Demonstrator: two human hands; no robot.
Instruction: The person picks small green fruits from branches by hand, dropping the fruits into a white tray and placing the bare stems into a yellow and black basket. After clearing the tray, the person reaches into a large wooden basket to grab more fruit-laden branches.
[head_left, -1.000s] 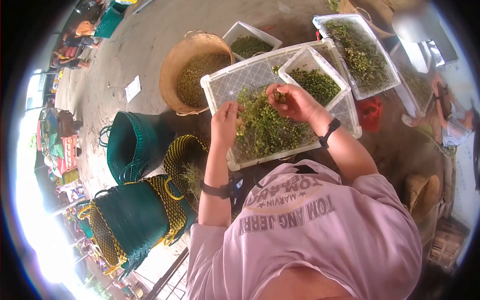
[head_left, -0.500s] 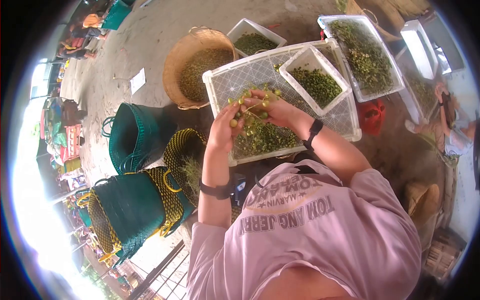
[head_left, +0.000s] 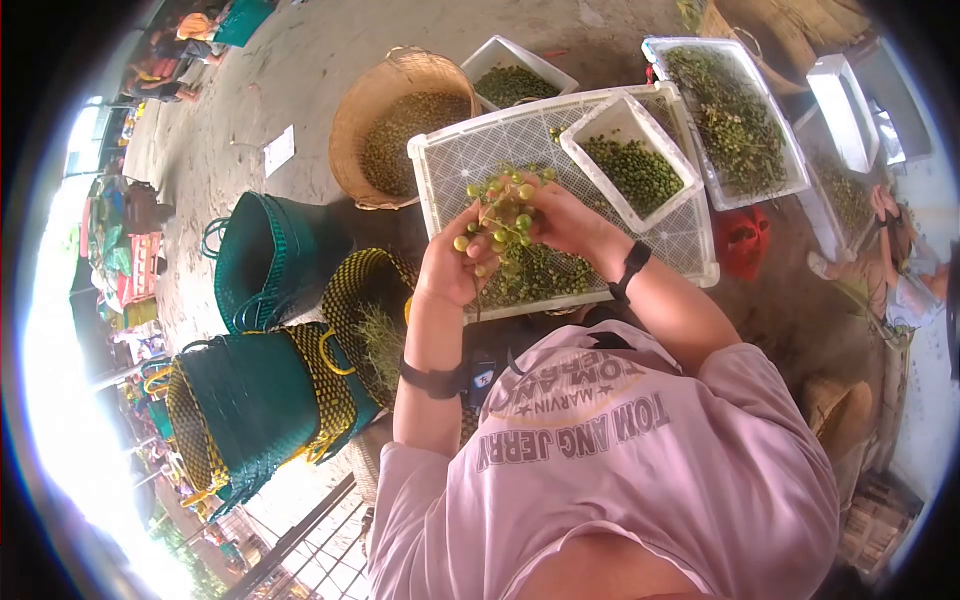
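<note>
In the head view, a bunch of small round green and yellowish fruits (head_left: 515, 222) on thin stems is held up between my two hands. My left hand (head_left: 452, 258) has its fingers curled round the left side of the bunch. My right hand (head_left: 567, 218) closes on the bunch from the other side, some fingertips hidden by the fruits. Beneath them lies a white mesh tray (head_left: 460, 160), with a loose heap of green fruits and stems (head_left: 540, 275) at its near edge. A white foam box (head_left: 655, 212) holding loose green fruits rests on the tray, beside my right hand.
Beyond the tray stand a round woven basket (head_left: 350, 130) of fruits and another white box (head_left: 540, 62). A white crate (head_left: 795, 160) of stemmed fruits is at right, above a red bag (head_left: 742, 240). Green woven bags (head_left: 250, 400) stand at left; people are farther off.
The bunch has turned between my hands, and more of its fruits now face me. Both hands stay over the tray, their fingers slightly shifted. The whole view has tilted a little.
</note>
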